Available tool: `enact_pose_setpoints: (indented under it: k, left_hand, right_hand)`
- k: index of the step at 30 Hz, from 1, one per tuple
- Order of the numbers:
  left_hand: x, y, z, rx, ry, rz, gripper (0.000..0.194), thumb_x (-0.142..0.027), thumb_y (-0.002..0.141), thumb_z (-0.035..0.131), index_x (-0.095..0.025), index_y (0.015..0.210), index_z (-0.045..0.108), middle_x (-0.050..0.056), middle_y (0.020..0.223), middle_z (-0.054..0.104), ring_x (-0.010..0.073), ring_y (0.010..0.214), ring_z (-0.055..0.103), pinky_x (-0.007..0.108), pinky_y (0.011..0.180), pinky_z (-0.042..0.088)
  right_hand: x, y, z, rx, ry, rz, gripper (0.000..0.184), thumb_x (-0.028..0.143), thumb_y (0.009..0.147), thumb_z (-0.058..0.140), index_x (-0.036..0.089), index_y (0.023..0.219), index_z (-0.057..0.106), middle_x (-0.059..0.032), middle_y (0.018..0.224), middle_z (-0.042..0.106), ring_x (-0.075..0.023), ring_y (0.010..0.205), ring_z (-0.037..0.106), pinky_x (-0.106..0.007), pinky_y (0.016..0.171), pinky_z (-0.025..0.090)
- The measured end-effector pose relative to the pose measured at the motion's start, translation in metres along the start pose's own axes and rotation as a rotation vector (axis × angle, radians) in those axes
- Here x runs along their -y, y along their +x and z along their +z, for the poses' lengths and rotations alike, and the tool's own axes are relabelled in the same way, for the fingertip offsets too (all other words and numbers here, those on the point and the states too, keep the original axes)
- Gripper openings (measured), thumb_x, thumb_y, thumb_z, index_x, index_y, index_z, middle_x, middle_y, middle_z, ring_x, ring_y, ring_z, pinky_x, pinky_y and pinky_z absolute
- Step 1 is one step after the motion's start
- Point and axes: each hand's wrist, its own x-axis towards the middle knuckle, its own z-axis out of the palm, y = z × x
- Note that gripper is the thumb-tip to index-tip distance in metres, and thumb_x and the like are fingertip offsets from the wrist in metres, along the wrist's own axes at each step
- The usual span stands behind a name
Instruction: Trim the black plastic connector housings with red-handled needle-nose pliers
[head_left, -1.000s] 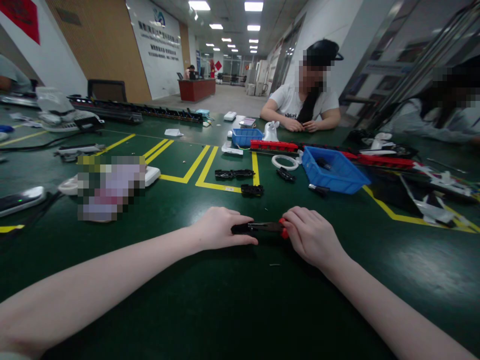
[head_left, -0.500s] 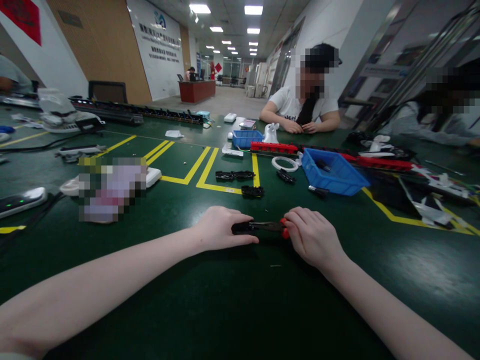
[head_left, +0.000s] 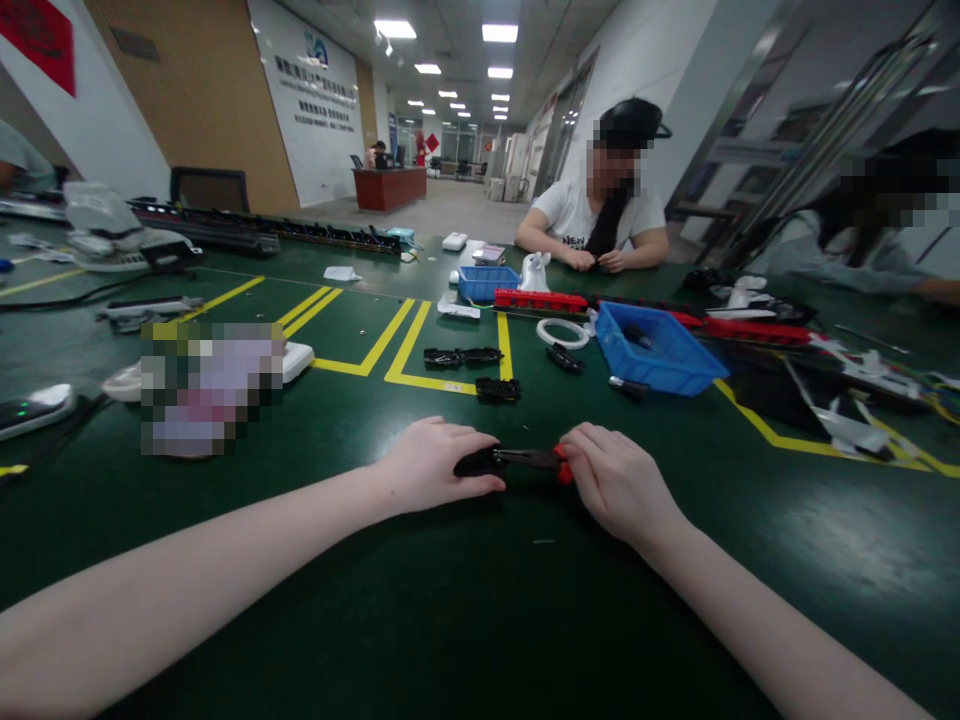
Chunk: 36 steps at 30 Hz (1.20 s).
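Observation:
My right hand (head_left: 619, 480) is closed around the red handles of a pair of pliers (head_left: 531, 459), whose dark jaws point left. Between the thumb and fingers of my left hand (head_left: 427, 465) is a small black part (head_left: 472, 462). The tips of the pliers meet the end of this part, though what they grip there is too small to make out. Beyond my hands lie other black parts, one short piece (head_left: 498, 389) and one longer piece (head_left: 463, 357). A thin light sliver (head_left: 543, 542) rests on the green table nearer to me.
A blue bin (head_left: 656, 360) stands at right, beside a white ring (head_left: 562, 333) and a long red strip (head_left: 540, 300). A smaller blue bin (head_left: 487, 282) is farther back. On the left lies a blurred-out phone-like object (head_left: 214, 390). A co-worker (head_left: 592, 230) sits across the table.
The whole view has shifted slightly, so things sit a little farther left. Both hands keep their hold, with the pliers and black part nearly unchanged relative to each other.

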Motion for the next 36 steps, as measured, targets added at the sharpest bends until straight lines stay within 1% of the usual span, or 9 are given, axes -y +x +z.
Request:
enact_pose_setpoints:
  k: [7, 9, 12, 14, 17, 19, 29, 33, 36]
  left_hand:
    - [-0.0006, 0.0006, -0.0017, 0.033, -0.027, 0.012, 0.043, -0.054, 0.094, 0.053, -0.021, 0.120, 0.062, 0.004, 0.107, 0.072, 0.0208, 0.091, 0.068, 0.033, 0.077, 0.047]
    - [-0.0010, 0.0008, -0.0028, 0.045, -0.036, 0.017, 0.041, -0.054, 0.095, 0.050, -0.022, 0.117, 0.063, 0.003, 0.105, 0.072, 0.0202, 0.086, 0.067, 0.032, 0.075, 0.046]
    - [-0.0010, 0.0014, -0.0041, 0.066, -0.051, 0.032, 0.038, -0.053, 0.097, 0.047, -0.021, 0.107, 0.066, 0.002, 0.093, 0.072, 0.0184, 0.076, 0.065, 0.031, 0.072, 0.044]
    - [-0.0007, 0.0016, -0.0045, 0.072, -0.068, 0.045, 0.037, -0.052, 0.097, 0.047, -0.021, 0.102, 0.067, 0.002, 0.086, 0.071, 0.0175, 0.073, 0.064, 0.031, 0.071, 0.043]
    - [-0.0002, 0.0014, -0.0044, 0.079, -0.097, 0.061, 0.036, -0.051, 0.097, 0.048, -0.021, 0.103, 0.067, 0.002, 0.087, 0.070, 0.0169, 0.073, 0.063, 0.029, 0.072, 0.043]
    - [0.0000, 0.0011, -0.0044, 0.090, -0.119, 0.075, 0.036, -0.051, 0.097, 0.049, -0.020, 0.105, 0.067, 0.002, 0.088, 0.070, 0.0168, 0.074, 0.063, 0.028, 0.070, 0.043]
    - [0.0016, 0.0012, -0.0073, 0.177, -0.243, 0.163, 0.033, -0.047, 0.096, 0.052, -0.018, 0.107, 0.065, 0.002, 0.084, 0.067, 0.0150, 0.069, 0.060, 0.025, 0.063, 0.039]
    - [0.0014, 0.0009, -0.0084, 0.194, -0.280, 0.201, 0.033, -0.046, 0.095, 0.054, -0.017, 0.106, 0.066, 0.003, 0.085, 0.066, 0.0155, 0.071, 0.061, 0.024, 0.063, 0.040]
    - [0.0011, 0.0004, -0.0086, 0.188, -0.287, 0.182, 0.034, -0.046, 0.094, 0.056, -0.017, 0.109, 0.065, 0.004, 0.088, 0.067, 0.0162, 0.075, 0.062, 0.024, 0.063, 0.041]
  right_hand:
    - [-0.0010, -0.0009, -0.0035, 0.041, 0.061, -0.003, 0.033, 0.042, 0.097, 0.038, 0.019, 0.084, 0.058, -0.0070, 0.083, 0.064, -0.0168, 0.070, 0.058, -0.030, 0.062, 0.043]
    - [-0.0019, -0.0016, -0.0038, 0.055, 0.081, -0.006, 0.036, 0.050, 0.094, 0.044, 0.018, 0.094, 0.060, -0.0083, 0.088, 0.064, -0.0183, 0.073, 0.060, -0.031, 0.064, 0.046]
    - [-0.0024, -0.0017, -0.0029, 0.057, 0.092, -0.009, 0.051, 0.058, 0.086, 0.055, 0.015, 0.114, 0.058, -0.0118, 0.100, 0.066, -0.0226, 0.084, 0.063, -0.035, 0.070, 0.050]
    - [-0.0019, -0.0010, -0.0019, 0.067, 0.068, -0.009, 0.049, 0.054, 0.083, 0.062, 0.015, 0.113, 0.058, -0.0119, 0.100, 0.066, -0.0237, 0.087, 0.062, -0.036, 0.073, 0.050]
    - [-0.0005, 0.0004, -0.0008, 0.098, 0.018, 0.003, 0.022, 0.036, 0.080, 0.065, 0.018, 0.091, 0.060, -0.0082, 0.088, 0.066, -0.0217, 0.079, 0.060, -0.035, 0.070, 0.048]
    - [0.0004, 0.0009, -0.0005, 0.106, -0.006, 0.012, 0.014, 0.028, 0.078, 0.065, 0.019, 0.084, 0.058, -0.0075, 0.084, 0.064, -0.0213, 0.076, 0.058, -0.035, 0.068, 0.046]
    - [0.0037, 0.0008, -0.0022, 0.121, -0.050, 0.017, 0.008, 0.020, 0.075, 0.061, 0.019, 0.082, 0.056, -0.0078, 0.086, 0.064, -0.0224, 0.081, 0.054, -0.035, 0.075, 0.042]
    - [0.0051, 0.0002, -0.0036, 0.137, -0.037, 0.015, 0.008, 0.018, 0.075, 0.060, 0.019, 0.082, 0.056, -0.0078, 0.087, 0.063, -0.0210, 0.078, 0.054, -0.034, 0.072, 0.042]
    - [0.0052, 0.0000, -0.0042, 0.148, -0.015, 0.016, 0.009, 0.018, 0.075, 0.060, 0.019, 0.083, 0.055, -0.0073, 0.087, 0.062, -0.0205, 0.077, 0.055, -0.033, 0.071, 0.042]
